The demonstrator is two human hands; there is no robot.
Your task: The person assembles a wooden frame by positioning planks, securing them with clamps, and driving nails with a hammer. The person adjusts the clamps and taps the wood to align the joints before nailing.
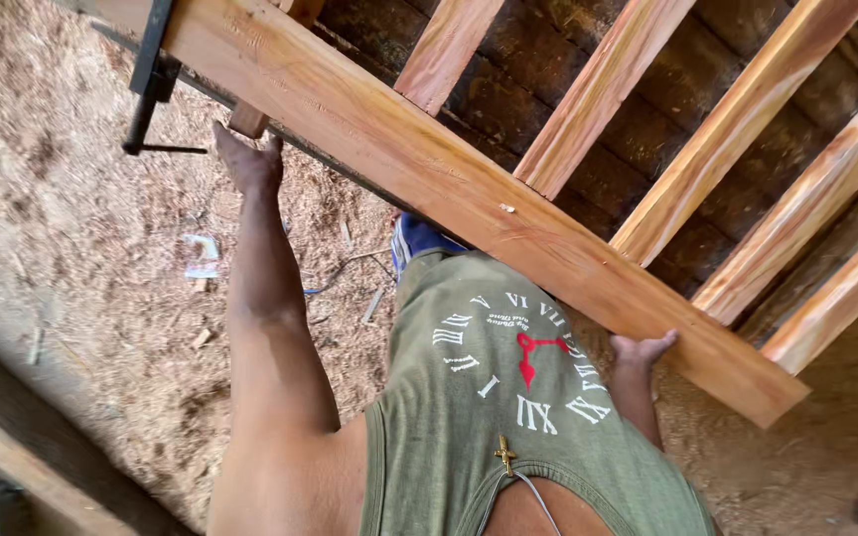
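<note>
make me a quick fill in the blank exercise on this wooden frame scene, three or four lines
1. The left hand reaches the long wooden rail close to a black metal ____.
2. The right hand presses the rail's lower ____.
3. The floor is covered in ____.
4. Several parallel wooden ____ join the rail on its far side.

Missing words: clamp; edge; sawdust; slats

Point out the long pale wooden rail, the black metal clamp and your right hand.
long pale wooden rail (389, 149), head view, on its broad top face.
black metal clamp (154, 74), head view, on its upright bar.
right hand (643, 349), head view, back of hand at the rail's edge.
</note>
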